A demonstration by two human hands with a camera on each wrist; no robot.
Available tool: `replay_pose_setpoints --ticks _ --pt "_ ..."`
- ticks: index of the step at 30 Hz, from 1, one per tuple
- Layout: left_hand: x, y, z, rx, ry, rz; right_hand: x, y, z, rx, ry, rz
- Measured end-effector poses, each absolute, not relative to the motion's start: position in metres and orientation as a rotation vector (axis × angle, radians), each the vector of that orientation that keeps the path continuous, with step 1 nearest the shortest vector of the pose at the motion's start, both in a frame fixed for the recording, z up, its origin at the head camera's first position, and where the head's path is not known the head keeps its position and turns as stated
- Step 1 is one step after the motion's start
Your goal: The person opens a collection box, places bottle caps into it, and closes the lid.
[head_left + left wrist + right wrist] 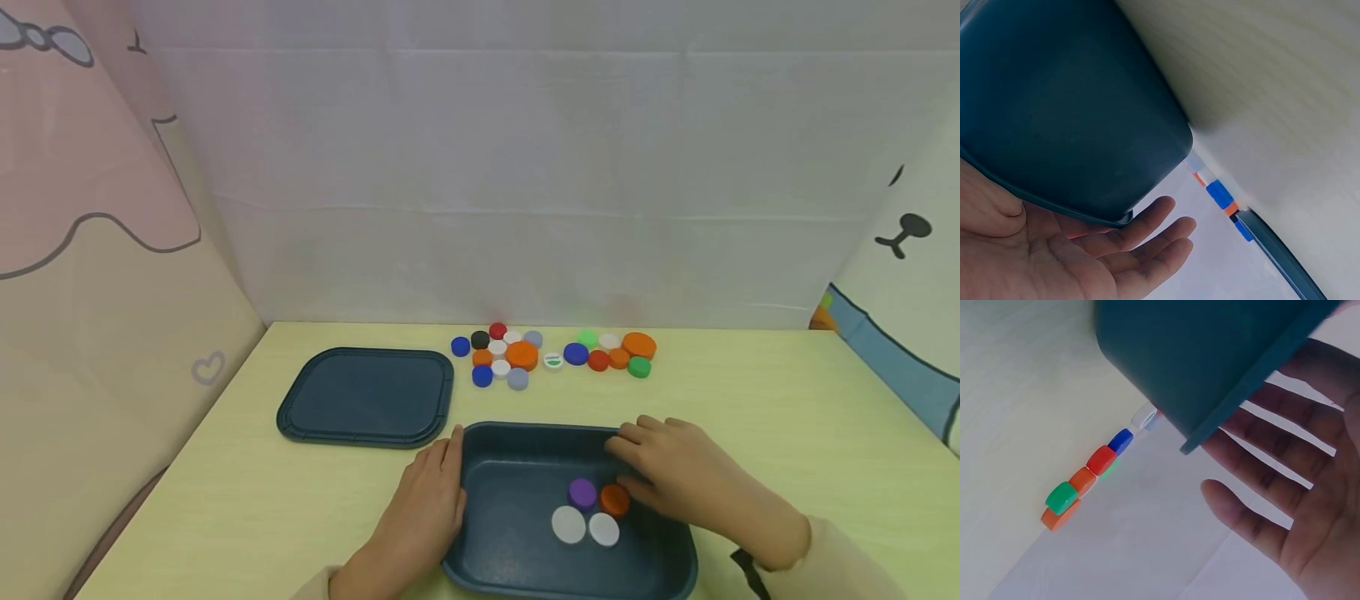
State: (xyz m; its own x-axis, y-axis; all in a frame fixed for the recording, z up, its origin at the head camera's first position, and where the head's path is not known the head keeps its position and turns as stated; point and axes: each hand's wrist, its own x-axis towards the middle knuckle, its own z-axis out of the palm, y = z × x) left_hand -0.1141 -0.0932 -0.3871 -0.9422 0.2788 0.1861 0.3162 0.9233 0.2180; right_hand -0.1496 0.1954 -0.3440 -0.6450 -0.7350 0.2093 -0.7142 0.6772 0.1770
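A dark blue plastic box [498, 517] stands at the table's front. Inside lie a purple bottle cap [582, 494], an orange bottle cap [615, 501] and two white bottle caps, the larger white cap [568, 524] at left. My left hand [426, 506] rests along the box's left rim; its fingers are extended in the left wrist view, and nothing else is in it. My right hand [678, 471] reaches over the right rim, fingers spread in the right wrist view. Its fingertips are inside, close to the orange cap; whether they touch it I cannot tell.
Left of the box, farther back, lies a dark blue lid [367, 397]. Several coloured caps, among them a large orange cap [522, 356] and a green cap [639, 367], lie in two groups near the table's back edge. A pale curtain [525, 167] hangs behind.
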Motion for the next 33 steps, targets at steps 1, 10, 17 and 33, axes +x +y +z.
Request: replay_pose_setpoints --ticks 1,10,17,33 --pt "-0.114 -0.093 -0.387 -0.457 -2.932 -0.371 -0.150 0.196 -0.343 1.158 -2.610 -0.114" --pt "-0.114 -0.093 -0.387 -0.464 -2.928 -0.363 -0.165 0.200 -0.334 1.100 -2.659 -0.097" --pt "-0.114 -0.094 -0.388 -0.457 -2.937 -0.369 -0.180 0.210 -0.332 1.042 -2.666 -0.057" --pt "-0.113 -0.094 -0.386 -0.462 -2.944 -0.377 -0.217 0.229 -0.338 0.952 -2.727 -0.024"
